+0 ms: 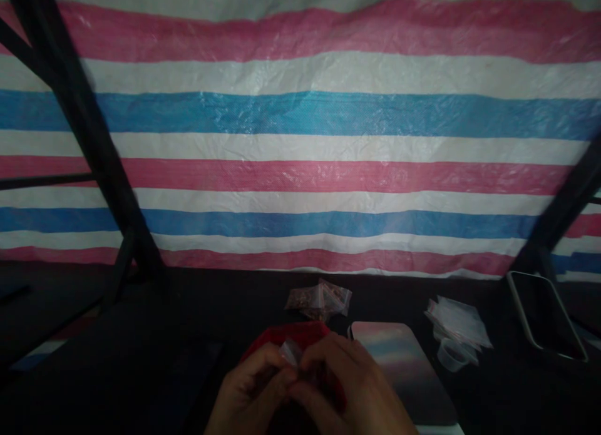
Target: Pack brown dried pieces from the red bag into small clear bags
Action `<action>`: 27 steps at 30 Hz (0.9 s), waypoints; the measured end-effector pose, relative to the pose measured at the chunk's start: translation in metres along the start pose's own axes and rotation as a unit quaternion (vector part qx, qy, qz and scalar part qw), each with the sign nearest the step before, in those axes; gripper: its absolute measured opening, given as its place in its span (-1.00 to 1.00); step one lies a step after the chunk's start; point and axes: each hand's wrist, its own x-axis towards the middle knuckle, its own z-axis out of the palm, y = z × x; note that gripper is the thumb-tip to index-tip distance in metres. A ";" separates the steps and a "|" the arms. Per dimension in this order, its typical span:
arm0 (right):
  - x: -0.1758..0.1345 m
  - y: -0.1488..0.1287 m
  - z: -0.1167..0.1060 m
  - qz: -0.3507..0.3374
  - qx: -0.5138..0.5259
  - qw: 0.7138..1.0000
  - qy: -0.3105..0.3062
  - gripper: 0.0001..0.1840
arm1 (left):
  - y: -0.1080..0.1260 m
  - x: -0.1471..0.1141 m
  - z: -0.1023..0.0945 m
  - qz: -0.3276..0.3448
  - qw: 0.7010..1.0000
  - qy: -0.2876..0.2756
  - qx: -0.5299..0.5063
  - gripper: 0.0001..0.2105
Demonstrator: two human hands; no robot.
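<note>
My left hand (256, 388) and my right hand (350, 382) meet at the bottom middle, fingers pinched together. Between their fingertips shows a small clear plastic bag (290, 352), its lower part hidden by the fingers. Right behind the hands lies something red (300, 332), perhaps a bowl or bag, mostly covered by them. Farther back, filled zip bags (319, 299) with brownish bits inside lie in a small heap on the dark table (211, 310).
Right of my hands lies a shiny flat silver device (399, 372). Beyond it are a stack of clear zip bags (460, 322), a small clear plastic cup (452, 355) and a phone (547, 316). Dark metal posts (89, 128) stand before a striped tarp (328, 116).
</note>
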 end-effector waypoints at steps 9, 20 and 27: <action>0.006 -0.001 -0.014 0.051 -0.015 0.995 0.088 -0.84 | 0.004 -0.001 0.003 0.036 0.992 -0.002 0.121 -0.66; 0.003 0.014 0.003 0.178 0.230 0.955 0.059 -0.60 | 0.007 0.001 0.001 0.064 0.995 0.029 0.074 -0.59; 0.011 0.015 0.001 0.157 0.264 0.942 0.131 -0.70 | 0.003 0.008 -0.005 0.192 0.935 0.061 0.291 -0.68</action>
